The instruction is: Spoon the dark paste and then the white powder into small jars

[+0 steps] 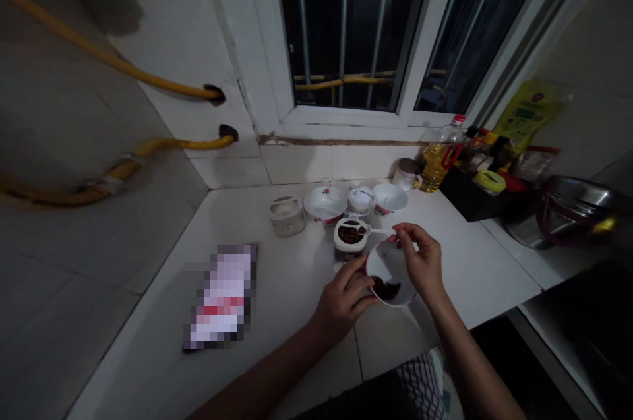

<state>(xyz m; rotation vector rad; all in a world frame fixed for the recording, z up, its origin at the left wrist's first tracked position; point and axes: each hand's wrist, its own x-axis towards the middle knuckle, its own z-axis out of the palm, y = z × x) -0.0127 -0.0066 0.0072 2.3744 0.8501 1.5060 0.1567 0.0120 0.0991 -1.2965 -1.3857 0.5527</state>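
My left hand (342, 300) grips the near-left rim of a small white bowl (387, 262) that is tilted toward me over the counter. Dark red dried bits (386, 289) lie at the bowl's low edge. My right hand (421, 260) is at the bowl's far-right rim, fingers pinched together near the top edge; whether they hold anything I cannot make out. Just behind the bowl stands an open white container (351, 235) with more dark red pieces inside.
A row of white lidded jars and bowls (324, 204) lines the back of the white tiled counter (277, 301). An oil bottle (436, 163), condiments and a metal pot (568, 209) stand at right. A blurred flat packet (222, 296) lies at left. Yellow pipes run along the wall.
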